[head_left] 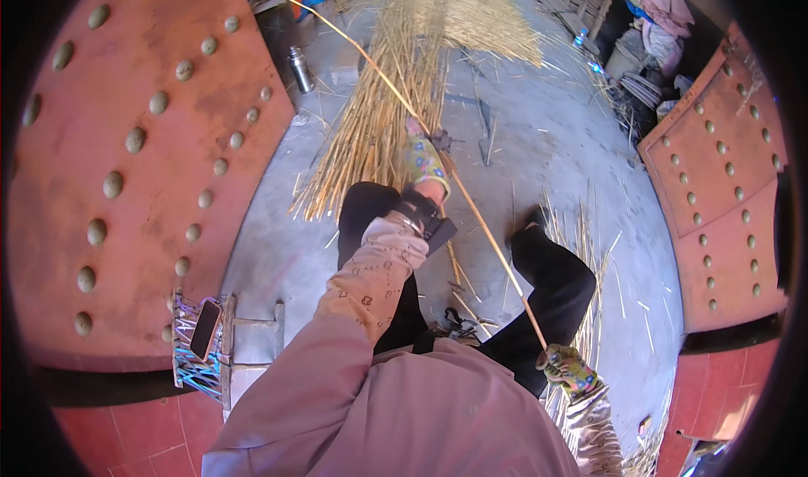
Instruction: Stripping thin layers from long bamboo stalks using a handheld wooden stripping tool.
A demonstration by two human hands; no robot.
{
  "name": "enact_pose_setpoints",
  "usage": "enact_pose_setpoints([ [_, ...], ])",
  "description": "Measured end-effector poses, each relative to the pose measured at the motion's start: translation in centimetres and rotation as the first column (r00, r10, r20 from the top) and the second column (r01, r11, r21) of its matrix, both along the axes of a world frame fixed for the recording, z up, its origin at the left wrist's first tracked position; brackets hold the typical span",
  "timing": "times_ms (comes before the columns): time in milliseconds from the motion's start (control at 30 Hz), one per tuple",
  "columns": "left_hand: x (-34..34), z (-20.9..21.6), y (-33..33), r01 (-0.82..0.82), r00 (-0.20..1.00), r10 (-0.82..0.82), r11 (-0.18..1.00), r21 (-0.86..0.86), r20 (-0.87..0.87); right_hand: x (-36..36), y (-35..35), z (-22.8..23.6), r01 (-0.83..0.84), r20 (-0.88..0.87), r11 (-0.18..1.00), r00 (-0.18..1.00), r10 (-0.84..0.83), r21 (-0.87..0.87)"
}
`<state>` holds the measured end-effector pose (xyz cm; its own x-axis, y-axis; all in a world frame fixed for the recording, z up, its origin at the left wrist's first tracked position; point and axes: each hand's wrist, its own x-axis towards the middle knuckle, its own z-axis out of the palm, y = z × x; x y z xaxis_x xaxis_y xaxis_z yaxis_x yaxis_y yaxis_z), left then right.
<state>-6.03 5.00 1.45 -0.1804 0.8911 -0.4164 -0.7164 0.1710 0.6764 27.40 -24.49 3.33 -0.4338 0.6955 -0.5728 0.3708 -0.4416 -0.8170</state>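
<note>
One long, bent reed stalk [497,245] crosses the view from the far left down to the near right. Its near end is gripped in my right hand [569,369], which wears a patterned green glove and is closed. Farther along, my left hand [427,161], in a similar glove, lies against the stalk. Its fingers are smeared and partly hidden, so I cannot tell how they are set. A dark, ragged tuft [442,140] sits on the stalk beside that hand. Just past my left hand, a large pile of stalks [370,132] spreads on the floor.
More straw [480,18] lies at the back. Loose stalks [585,250] are strewn by my right leg. At left stand a steel flask [300,69] and a strap-woven stool [202,359] holding a phone [205,330]. Studded red doors [126,157] flank both sides; buckets [624,56] are back right.
</note>
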Motion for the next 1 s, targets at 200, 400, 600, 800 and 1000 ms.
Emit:
enact_pose_setpoints([
  [200, 7.6, -5.7, -2.9, 0.127, 0.971, -0.090, 0.979, 0.160, -0.222, -8.5, 7.3, 5.6, 0.129, -0.618, 0.980, 0.762, -0.194, -0.149],
  [400, 7.2, -1.8, -3.7, 0.129, 0.906, -0.039, 0.974, 0.186, -0.422, -12.1, 10.3, 2.1, 0.397, -0.564, 0.915, 0.741, -0.365, -0.071],
  [600, 2.5, -0.6, 0.3, 0.008, 1.000, -0.009, 1.000, -0.023, -0.026, -4.5, 0.0, 2.8, 0.408, 0.307, 0.804, 0.905, -0.295, -0.432],
  [800, 9.1, -0.1, -6.9, 0.079, 0.997, -0.080, 0.995, -0.055, -0.019, -7.9, 5.9, 6.0, 0.188, -0.443, 0.955, 0.854, -0.274, -0.229],
  [1000, 9.8, 4.3, -8.1, 0.201, 0.980, -0.195, 0.959, -0.201, 0.048, -10.7, 11.1, 0.5, 0.243, -0.581, 0.876, 0.671, -0.462, -0.417],
])
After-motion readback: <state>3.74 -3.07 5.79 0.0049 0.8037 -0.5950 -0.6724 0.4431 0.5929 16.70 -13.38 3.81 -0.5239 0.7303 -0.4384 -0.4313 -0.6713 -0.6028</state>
